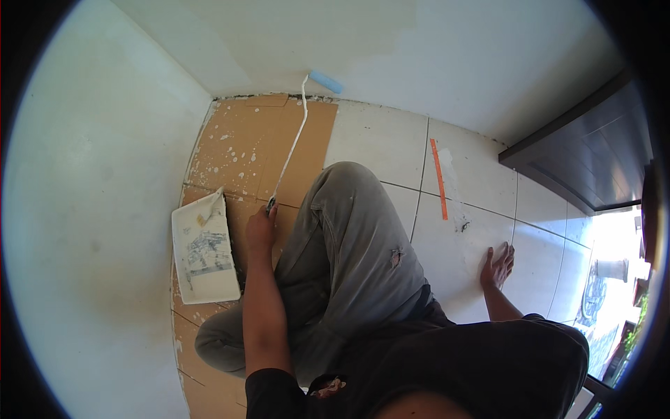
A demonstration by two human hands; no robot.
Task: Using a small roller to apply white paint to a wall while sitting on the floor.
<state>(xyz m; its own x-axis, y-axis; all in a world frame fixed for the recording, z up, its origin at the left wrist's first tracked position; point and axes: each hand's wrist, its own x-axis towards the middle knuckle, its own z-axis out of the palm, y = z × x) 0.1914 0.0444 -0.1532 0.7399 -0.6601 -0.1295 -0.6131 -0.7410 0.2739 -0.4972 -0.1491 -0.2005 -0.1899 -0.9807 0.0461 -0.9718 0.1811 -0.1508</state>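
My left hand (260, 228) grips the dark handle of a paint roller (297, 137) with a long, bent, white-coated rod. Its light blue roller sleeve (325, 82) is at the low part of the facing wall (377, 47); whether it presses on the wall I cannot tell. Left of that hand, a white paint tray (183, 230) with grey and white paint smears stands on cardboard. A small tan-and-white item (208, 213), too unclear to name, lies in the tray. On the right, my right hand (497, 267) rests on the tiled floor, fingers spread, holding nothing.
Paint-spotted cardboard sheets (235, 141) cover the floor along the left wall (99, 209). My bent legs (356, 235) fill the middle. An orange strip (438, 178) lies on the tiles (377, 141) beside a whitish smear. A dark door (581, 152) stands at right, near a bright opening outside.
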